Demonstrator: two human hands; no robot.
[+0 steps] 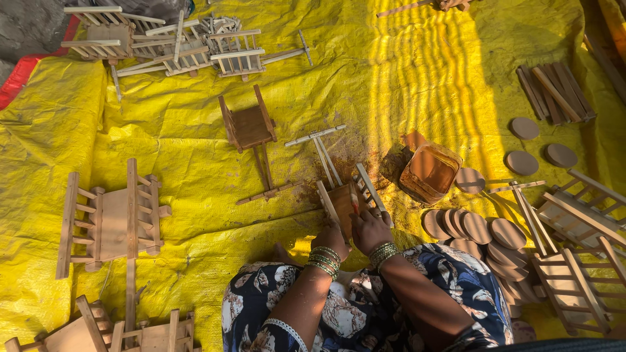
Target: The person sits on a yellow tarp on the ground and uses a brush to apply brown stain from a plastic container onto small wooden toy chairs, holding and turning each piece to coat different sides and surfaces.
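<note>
I sit on a yellow tarp (169, 130) with a small wooden toy cart (339, 195) right in front of my knees. My left hand (331, 238) grips the cart's near edge. My right hand (370, 228) holds a thin brush (355, 203) against the cart's floor, which looks partly stained brown. The cart's long pull handle (321, 146) points away from me. Green bangles ring both wrists.
A square tub of brown stain (430, 171) stands to the right. Round wooden discs (479, 229) lie overlapped beside it. A stained cart (249, 127) sits ahead, bare wooden carts (111, 218) lie left, right and far left. Wooden slats (554, 91) are stacked at far right.
</note>
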